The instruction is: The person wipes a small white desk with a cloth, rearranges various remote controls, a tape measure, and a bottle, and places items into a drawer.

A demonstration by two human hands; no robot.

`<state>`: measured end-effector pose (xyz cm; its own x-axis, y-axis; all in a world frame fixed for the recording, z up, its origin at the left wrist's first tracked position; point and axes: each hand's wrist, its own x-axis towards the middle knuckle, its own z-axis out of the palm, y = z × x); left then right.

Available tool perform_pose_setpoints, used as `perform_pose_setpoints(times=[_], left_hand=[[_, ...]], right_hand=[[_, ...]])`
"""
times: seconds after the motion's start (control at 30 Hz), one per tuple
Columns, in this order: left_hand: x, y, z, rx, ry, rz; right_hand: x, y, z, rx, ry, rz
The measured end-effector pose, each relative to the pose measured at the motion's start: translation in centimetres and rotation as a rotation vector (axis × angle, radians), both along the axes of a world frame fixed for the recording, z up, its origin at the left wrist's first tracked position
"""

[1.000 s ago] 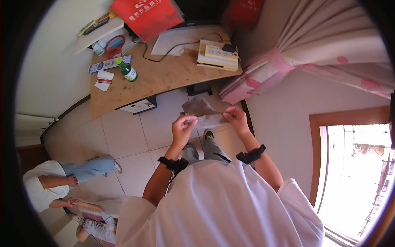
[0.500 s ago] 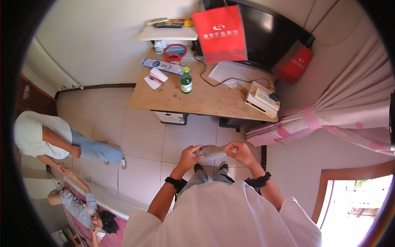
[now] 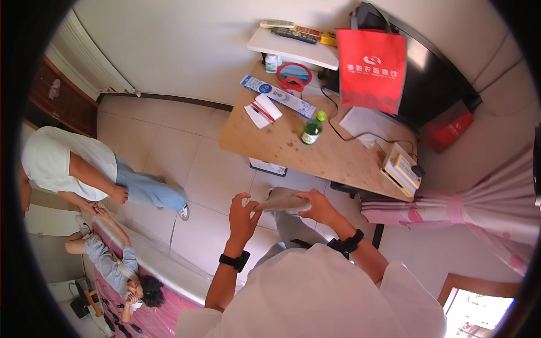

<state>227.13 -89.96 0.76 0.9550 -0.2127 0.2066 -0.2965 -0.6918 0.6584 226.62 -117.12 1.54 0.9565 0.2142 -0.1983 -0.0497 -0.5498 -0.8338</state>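
Grip: right hand [image 3: 320, 209] pinched on the cloth's right end; left hand [image 3: 242, 221] at its left end, how firmly I can't tell;
Cloth [image 3: 284, 203]: grey, held up between both hands, over a forward leg [image 3: 294, 228];
Writing: white print across the red bag [image 3: 371, 83]; a label round the green bottle [image 3: 311, 133];
Change: two shoes showed below earlier; now the desk [image 3: 270, 143] sits farther right in view.

The cloth [image 3: 282, 203] near the centre is grey, the desk [image 3: 248, 135] tan with dark blotches, the long box [image 3: 280, 97] patterned blue and white, the bottle [image 3: 311, 131] green, the upper-right bag [image 3: 372, 73] red with white print, and the right-hand curtain [image 3: 417, 212] pale pink with deeper-pink dots.
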Motion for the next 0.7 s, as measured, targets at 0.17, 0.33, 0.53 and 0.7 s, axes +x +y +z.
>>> perform_pose_setpoints(times=[0.17, 0.33, 0.53, 0.7], left_hand=[[8.5, 3.6, 1.5, -0.099, -0.010, -0.255], [14.8, 7.0, 2.9, -0.412, 0.602, 0.108], [23.9, 10.0, 7.6, -0.425, 0.333, 0.167], [33.1, 11.2, 14.4, -0.628, 0.217, -0.089]], right_hand=[[10.8, 2.3, -1.7, -0.054, 0.021, 0.156], [20.6, 5.7, -1.8, 0.090, -0.251, 0.347], [28.1, 8.1, 3.4, 0.449, 0.279, 0.309], [31.0, 8.2, 10.1, 0.822, 0.153, 0.135]])
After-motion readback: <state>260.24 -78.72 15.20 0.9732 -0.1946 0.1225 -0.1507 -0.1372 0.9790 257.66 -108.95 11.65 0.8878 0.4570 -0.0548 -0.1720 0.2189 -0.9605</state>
